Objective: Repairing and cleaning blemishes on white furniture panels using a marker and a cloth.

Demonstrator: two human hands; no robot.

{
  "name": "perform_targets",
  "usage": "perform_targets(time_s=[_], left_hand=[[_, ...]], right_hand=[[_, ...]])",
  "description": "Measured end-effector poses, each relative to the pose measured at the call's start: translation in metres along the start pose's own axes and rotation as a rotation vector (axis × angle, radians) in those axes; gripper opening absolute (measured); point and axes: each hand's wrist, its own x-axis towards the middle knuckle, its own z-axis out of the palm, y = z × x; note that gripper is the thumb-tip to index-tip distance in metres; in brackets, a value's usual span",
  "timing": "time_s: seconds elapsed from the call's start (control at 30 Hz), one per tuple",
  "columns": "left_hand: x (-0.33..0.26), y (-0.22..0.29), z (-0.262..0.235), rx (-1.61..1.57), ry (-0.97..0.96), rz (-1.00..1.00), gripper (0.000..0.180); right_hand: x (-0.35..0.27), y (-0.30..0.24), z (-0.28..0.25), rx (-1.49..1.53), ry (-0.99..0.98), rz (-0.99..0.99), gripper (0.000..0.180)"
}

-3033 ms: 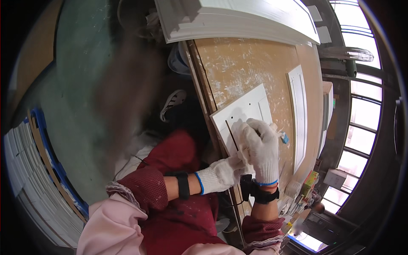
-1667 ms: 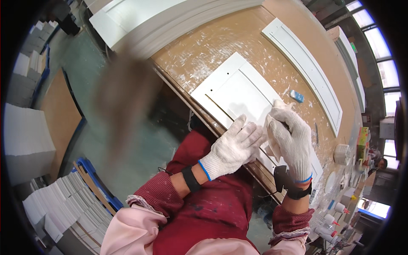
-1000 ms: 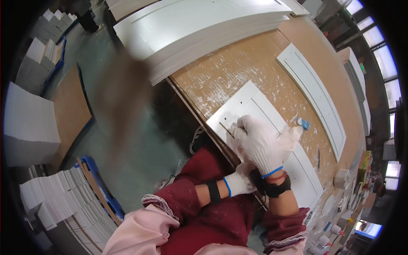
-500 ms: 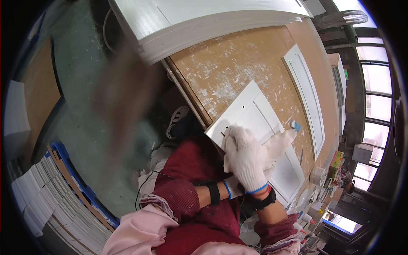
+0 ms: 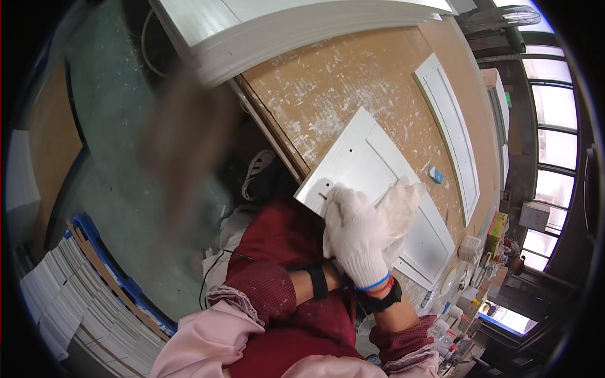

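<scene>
Here, my right hand (image 5: 358,242) in white glove lies flat on white panel (image 5: 372,189), fingers spread, clamped on nothing. Left hand mostly hidden beneath; its grip unclear. Panel overhangs surface (image 5: 353,82) edge; hard press near corner could tip it off.

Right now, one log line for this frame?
right hand: gloved, on white door panel | left hand: hidden beneath right hand | grip: cannot tell | panel flat on workbench
</scene>
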Motion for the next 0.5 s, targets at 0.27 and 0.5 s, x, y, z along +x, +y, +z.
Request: perform_targets(time_s=[0.27,0.5], left_hand=[[0.01,0.007,0.002,-0.072,-0.004,0.028,0.066],[0.03,0.022,0.0,-0.059,0.293,0.253,0.066]], right_hand=[[0.029,0.013,-0.008,0.057,-0.019,0.122,0.017],[-0.004,0.055,-0.063,0.469,0.131,-0.012,0.018]])
